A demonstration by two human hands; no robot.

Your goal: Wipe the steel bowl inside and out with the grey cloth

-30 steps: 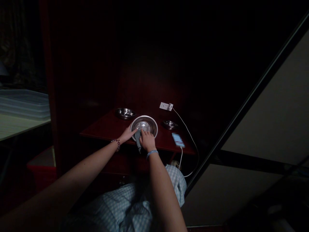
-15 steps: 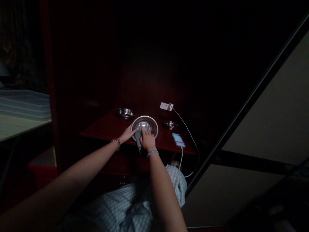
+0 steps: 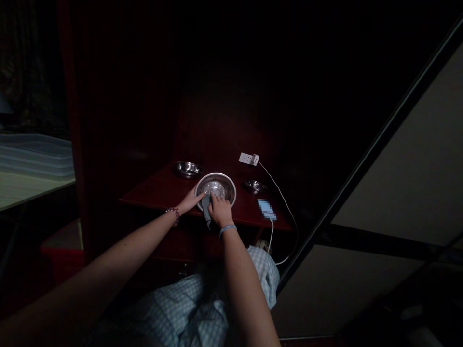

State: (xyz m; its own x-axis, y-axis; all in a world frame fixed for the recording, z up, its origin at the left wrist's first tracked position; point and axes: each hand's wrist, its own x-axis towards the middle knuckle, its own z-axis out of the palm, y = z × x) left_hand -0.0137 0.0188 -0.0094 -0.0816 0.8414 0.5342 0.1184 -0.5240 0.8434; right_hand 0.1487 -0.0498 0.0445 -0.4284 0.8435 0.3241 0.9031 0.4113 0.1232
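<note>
While the left hand (image 3: 188, 202) grips the large metal bowl (image 3: 224, 184) at its left rim, thumb laid inside and fingers around the outer wall, the right hand (image 3: 220, 210) presses a gray cloth (image 3: 206, 206) against the near rim, fingertips reaching into the bowl; how tightly they pinch the cloth, I cannot tell. The cloth's loose end hangs below the rim. The bowl is by the middle of the front edge of the dark red bench (image 3: 152, 193), mouth tipped toward the person. One small metal bowl (image 3: 188, 168) sits near the back left corner, another shallow dish (image 3: 255, 186) toward the right edge. Near the front right corner lies a pixelated phone (image 3: 266, 209), a white cable (image 3: 272, 233) dropping from it past the front edge.
</note>
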